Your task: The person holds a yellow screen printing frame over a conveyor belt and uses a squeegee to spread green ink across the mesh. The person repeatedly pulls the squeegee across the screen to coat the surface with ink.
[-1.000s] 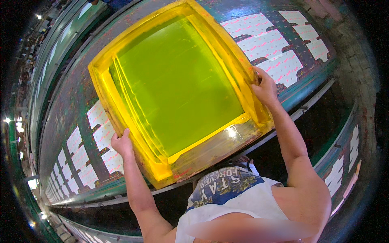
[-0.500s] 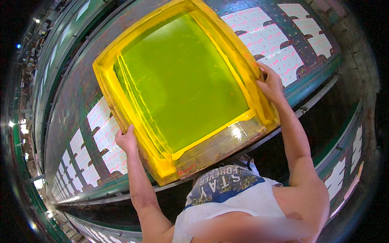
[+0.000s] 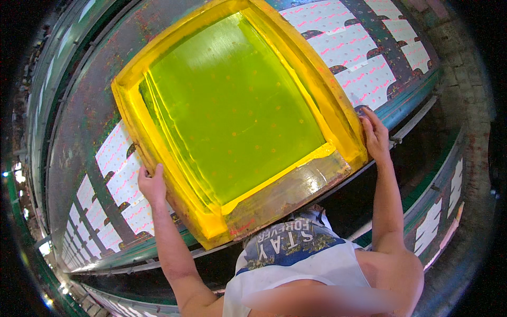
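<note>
A large screen printing frame [image 3: 240, 216] with yellow-coated edges and a translucent green mesh [image 3: 237, 116] lies tilted across the long table. Small reddish marks show through the mesh. My left hand [image 3: 152, 185] grips the left rail, thumb on top; the fingers beneath are hidden. At the lower right rail is my right hand [image 3: 377, 136], with its thumb and fingers curled against the frame's outer edge beside a small dark piece [image 3: 362, 110] I cannot make out.
White printed sheets [image 3: 364, 79] with pink marks and dark notches lie in rows on the dark table [image 3: 79, 137], on both sides of the frame. A metal rail [image 3: 414, 124] runs along the near edge. More tables with sheets [image 3: 428, 227] stand behind me and at far left.
The frame has come down and slightly left, and marks now show more clearly through its mesh. My right hand has slid nearer along the right rail; the left moved with the frame.
</note>
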Demonstrator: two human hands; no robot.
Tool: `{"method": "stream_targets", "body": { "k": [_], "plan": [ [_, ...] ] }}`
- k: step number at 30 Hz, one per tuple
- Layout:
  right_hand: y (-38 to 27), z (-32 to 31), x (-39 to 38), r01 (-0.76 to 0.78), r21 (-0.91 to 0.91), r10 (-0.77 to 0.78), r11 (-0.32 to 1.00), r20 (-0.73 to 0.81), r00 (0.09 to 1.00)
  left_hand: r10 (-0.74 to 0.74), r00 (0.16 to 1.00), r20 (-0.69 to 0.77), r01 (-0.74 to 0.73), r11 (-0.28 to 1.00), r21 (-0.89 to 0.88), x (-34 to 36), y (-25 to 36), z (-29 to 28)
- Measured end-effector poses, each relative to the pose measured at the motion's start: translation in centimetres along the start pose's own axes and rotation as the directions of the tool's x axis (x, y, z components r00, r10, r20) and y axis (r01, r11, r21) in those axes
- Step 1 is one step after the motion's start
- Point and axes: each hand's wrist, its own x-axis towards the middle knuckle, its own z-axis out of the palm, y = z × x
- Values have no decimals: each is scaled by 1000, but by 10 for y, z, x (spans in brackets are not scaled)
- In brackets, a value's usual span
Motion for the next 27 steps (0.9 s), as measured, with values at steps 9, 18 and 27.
{"method": "stream_targets", "body": {
  "k": [9,18,27],
  "plan": [
    [35,3,-15,-244,393,354,887,-236,905,36,999,-8,-35,996,82,77,16,15],
    [45,5,-25,-159,421,385,893,-534,753,17,1000,-14,-17,999,34,78,14,15],
    [42,5,-27,-227,272,343,935,-528,777,34,999,-24,-33,999,36,77,11,18]
  ]
}}
